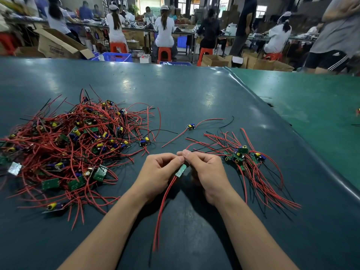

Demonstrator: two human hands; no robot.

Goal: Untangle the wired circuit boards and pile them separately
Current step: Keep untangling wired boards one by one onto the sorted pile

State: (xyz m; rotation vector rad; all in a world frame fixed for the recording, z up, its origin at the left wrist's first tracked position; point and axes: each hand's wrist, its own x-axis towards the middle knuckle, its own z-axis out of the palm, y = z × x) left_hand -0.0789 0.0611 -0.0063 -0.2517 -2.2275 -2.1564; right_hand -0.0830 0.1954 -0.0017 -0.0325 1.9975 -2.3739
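Far left on the dark green desk [194, 90] lies the tangled heap [72, 141]: many small green circuit boards with yellow and blue components, knotted together by red and black wires. A foil-covered piece [14, 168] sits at the heap's left edge. One board [145, 142] lies at the heap's right fringe, its wires running back into the mass.

Centre, near the desk's front edge, the left hand [157, 174] and right hand [206, 172] meet above the surface. Both grips are clenched on one held board [180, 170]: the left thumb and fingers pinch its upper end, and the right fingertips pinch at the same end, just beside them. The board is tilted, green side toward the camera. Its red wires [161, 211] hang down toward the front of the desk, between the forearms.

Beyond the hands, a single board [190, 127] lies apart from both groups, wires spread left and right.

Right of the hands lies the sorted pile [243, 154]: several boards bunched together, wires fanned toward the front right.

Further right, a lighter green mat [311, 106] adjoins the dark surface.
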